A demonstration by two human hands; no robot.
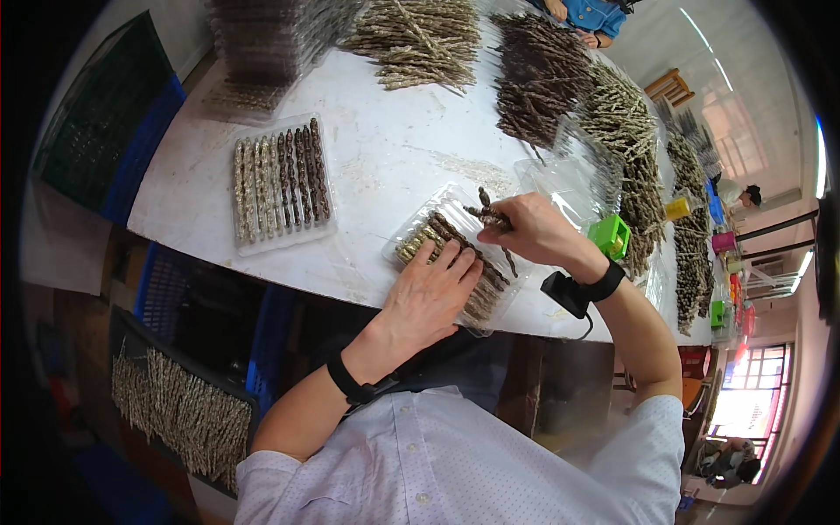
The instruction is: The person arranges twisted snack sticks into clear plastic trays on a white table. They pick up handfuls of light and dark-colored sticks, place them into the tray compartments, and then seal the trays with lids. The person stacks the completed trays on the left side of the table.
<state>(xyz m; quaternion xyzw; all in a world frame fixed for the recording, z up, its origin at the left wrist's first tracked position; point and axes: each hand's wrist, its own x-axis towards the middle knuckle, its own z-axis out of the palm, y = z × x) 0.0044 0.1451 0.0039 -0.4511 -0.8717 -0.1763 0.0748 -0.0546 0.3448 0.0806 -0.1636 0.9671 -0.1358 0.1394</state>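
A clear plastic tray (411,229) lies at the near edge of the white table (385,157), partly filled with thin brown and pale dried sticks. My left hand (429,293) rests flat on the sticks in that tray, fingers spread. My right hand (534,229) is just right of the tray, pinching a few dark dried sticks (486,210) above its far end. Each wrist wears a black band.
A second, filled tray (282,184) lies to the left. Heaps of dried sticks (534,79) cover the table's far and right side, beside stacked empty trays (271,44). A green small box (610,234) sits near my right wrist. Another person's hands (582,17) work at the far end.
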